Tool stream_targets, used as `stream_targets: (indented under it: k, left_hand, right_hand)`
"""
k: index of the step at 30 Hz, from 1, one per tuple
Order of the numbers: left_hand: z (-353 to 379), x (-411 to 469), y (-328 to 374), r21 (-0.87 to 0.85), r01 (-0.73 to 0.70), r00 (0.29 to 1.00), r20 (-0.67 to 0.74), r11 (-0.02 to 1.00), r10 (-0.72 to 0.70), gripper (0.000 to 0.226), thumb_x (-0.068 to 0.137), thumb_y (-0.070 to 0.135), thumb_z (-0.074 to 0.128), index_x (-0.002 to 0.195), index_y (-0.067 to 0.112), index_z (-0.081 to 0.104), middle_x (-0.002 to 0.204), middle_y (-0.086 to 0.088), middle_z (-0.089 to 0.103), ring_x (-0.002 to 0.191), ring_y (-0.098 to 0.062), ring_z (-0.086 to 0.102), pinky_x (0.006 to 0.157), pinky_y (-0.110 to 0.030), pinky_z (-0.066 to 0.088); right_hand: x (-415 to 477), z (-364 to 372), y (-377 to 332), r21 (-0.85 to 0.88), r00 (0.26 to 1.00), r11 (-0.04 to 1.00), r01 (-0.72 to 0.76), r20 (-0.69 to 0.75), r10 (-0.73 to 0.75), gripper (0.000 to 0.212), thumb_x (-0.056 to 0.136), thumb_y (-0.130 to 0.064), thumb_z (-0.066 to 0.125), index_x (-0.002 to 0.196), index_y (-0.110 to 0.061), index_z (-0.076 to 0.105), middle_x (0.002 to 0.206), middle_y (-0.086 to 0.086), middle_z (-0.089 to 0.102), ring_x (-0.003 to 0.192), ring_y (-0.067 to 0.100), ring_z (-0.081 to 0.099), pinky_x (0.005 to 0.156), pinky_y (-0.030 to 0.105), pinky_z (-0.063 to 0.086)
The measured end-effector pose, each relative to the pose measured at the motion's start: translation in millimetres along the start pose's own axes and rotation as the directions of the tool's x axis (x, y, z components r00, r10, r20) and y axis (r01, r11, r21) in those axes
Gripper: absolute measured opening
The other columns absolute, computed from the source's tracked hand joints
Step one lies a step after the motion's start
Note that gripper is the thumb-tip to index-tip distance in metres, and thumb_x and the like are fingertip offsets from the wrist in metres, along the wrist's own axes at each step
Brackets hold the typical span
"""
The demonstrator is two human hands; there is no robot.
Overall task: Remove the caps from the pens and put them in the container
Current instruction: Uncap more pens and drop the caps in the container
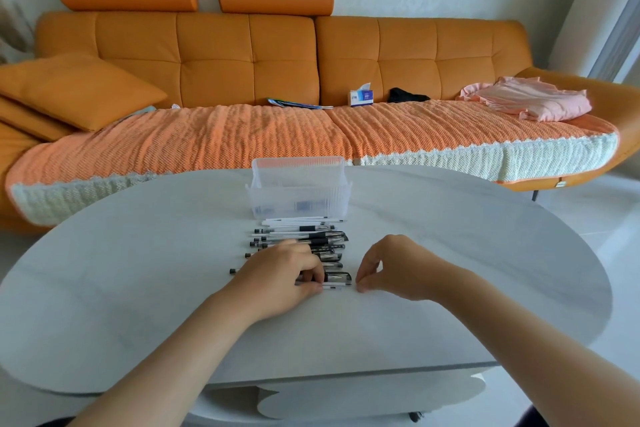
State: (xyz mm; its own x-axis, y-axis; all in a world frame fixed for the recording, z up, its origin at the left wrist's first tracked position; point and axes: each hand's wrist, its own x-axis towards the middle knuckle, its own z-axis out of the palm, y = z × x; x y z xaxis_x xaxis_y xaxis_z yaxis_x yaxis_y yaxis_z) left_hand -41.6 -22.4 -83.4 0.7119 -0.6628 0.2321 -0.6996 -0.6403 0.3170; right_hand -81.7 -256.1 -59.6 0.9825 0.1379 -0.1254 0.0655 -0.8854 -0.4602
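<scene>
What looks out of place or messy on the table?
Nothing stands out. The pens lie side by side in a row before the upright container. The left hand grips the nearest pen; the right hand hovers beside it.

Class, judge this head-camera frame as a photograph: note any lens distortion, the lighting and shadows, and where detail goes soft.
Head view: the wide lens bows the table and sofa; light is soft and even, with faint shadows under the left hand and right hand; print on the pens is blurred, the clear container hazy.
</scene>
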Motion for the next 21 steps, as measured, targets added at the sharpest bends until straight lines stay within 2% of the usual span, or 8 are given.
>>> stream_targets:
  k: [6, 11, 14, 17, 19, 21]
  left_hand:
    - [1.5, -0.1, -0.2, -0.011, 0.005, 1.000, 0.002, 1.000, -0.005, 0.005, 0.083, 0.039, 0.068, 0.087, 0.037, 0.066, 0.086, 0.019, 0.058, 0.091, 0.003, 0.046, 0.075, -0.025, 0.046]
    - [2.8, 0.9, 0.7, 0.004, -0.005, 1.000, -0.011, 1.000, 0.005, 0.011, 0.084, 0.045, 0.065, 0.090, 0.036, 0.066, 0.086, 0.017, 0.056, 0.091, 0.001, 0.046, 0.075, -0.025, 0.045]
    - [3.7, 1.1, 3.5, 0.024, -0.021, 0.998, -0.054, 0.999, 0.023, 0.017, 0.086, 0.049, 0.063, 0.095, 0.036, 0.068, 0.088, 0.017, 0.055, 0.092, -0.002, 0.047, 0.076, -0.026, 0.043]
    - [2.3, 2.3, 4.4, 0.015, -0.039, 0.991, -0.126, 0.999, 0.041, 0.008, 0.087, 0.038, 0.066, 0.092, 0.033, 0.069, 0.087, 0.017, 0.057, 0.089, -0.003, 0.049, 0.077, -0.025, 0.043]
    - [-1.0, 2.3, 5.0, 0.014, -0.033, 0.987, -0.156, 0.999, 0.035, 0.001, 0.088, 0.033, 0.065, 0.088, 0.033, 0.065, 0.084, 0.017, 0.059, 0.083, -0.001, 0.050, 0.074, -0.023, 0.040]
    - [-3.7, 1.3, 6.1, 0.021, -0.013, 0.985, -0.170, 1.000, 0.017, 0.004, 0.089, 0.033, 0.062, 0.086, 0.031, 0.061, 0.080, 0.017, 0.061, 0.078, -0.002, 0.052, 0.070, -0.023, 0.037]
  right_hand:
    - [-3.3, 8.0, -7.9, -0.081, 0.998, 0.997, 0.022, -0.053, -0.026, 0.006, 0.082, -0.039, 0.072, 0.086, -0.035, 0.074, 0.083, -0.017, 0.067, 0.075, -0.001, 0.058, 0.062, 0.015, 0.042]
    - [-5.2, 14.1, -10.9, -0.143, 0.996, 0.987, 0.072, -0.037, -0.078, 0.011, 0.086, -0.035, 0.060, 0.089, -0.030, 0.071, 0.089, -0.014, 0.066, 0.085, 0.007, 0.059, 0.076, 0.025, 0.051]
    - [-6.3, 11.0, -11.4, -0.103, 0.991, 0.989, 0.108, -0.070, -0.116, 0.009, 0.088, -0.033, 0.060, 0.088, -0.029, 0.069, 0.091, -0.015, 0.065, 0.077, 0.000, 0.057, 0.069, 0.021, 0.047]
    - [-7.0, 5.5, -11.8, -0.028, 0.977, 0.986, 0.166, -0.134, -0.168, 0.007, 0.089, -0.031, 0.062, 0.083, -0.033, 0.066, 0.088, -0.015, 0.064, 0.070, -0.007, 0.053, 0.061, 0.014, 0.039]
    - [-6.3, 3.9, -11.8, 0.027, 0.967, 0.980, 0.195, -0.171, -0.188, 0.008, 0.089, -0.032, 0.065, 0.082, -0.035, 0.066, 0.087, -0.016, 0.063, 0.070, -0.002, 0.055, 0.063, 0.017, 0.043]
    - [-4.7, 3.4, -11.7, 0.063, 0.961, 0.977, 0.206, -0.199, -0.190, 0.008, 0.089, -0.032, 0.068, 0.082, -0.035, 0.068, 0.088, -0.018, 0.063, 0.068, 0.004, 0.055, 0.063, 0.019, 0.044]
